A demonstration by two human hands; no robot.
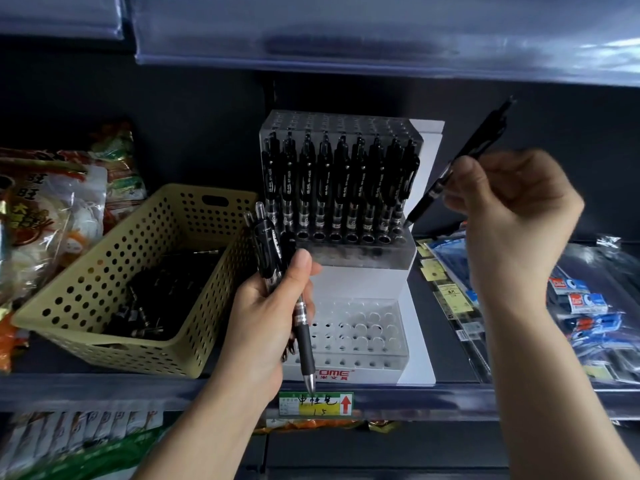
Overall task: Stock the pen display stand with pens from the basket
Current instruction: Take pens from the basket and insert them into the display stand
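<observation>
A clear two-tier pen display stand (pixel 360 258) sits on the shelf; several black pens (pixel 337 181) fill its upper tier, while the lower tier (pixel 360 332) shows open holes. My right hand (pixel 512 216) pinches a single black pen (pixel 460 164), tilted, its tip just above the rightmost front hole of the upper tier. My left hand (pixel 273 306) grips a small bundle of black pens (pixel 277 261) in front of the stand. The perforated yellow basket (pixel 104 271) to the left holds more pens (pixel 162 292).
Snack bags (pixel 52 209) lie left of the basket. Packaged stationery (pixel 575 306) lies on the shelf to the right. A shelf edge (pixel 381 36) hangs overhead. A green and yellow price label (pixel 317 403) sits on the shelf's front rail, with more goods below.
</observation>
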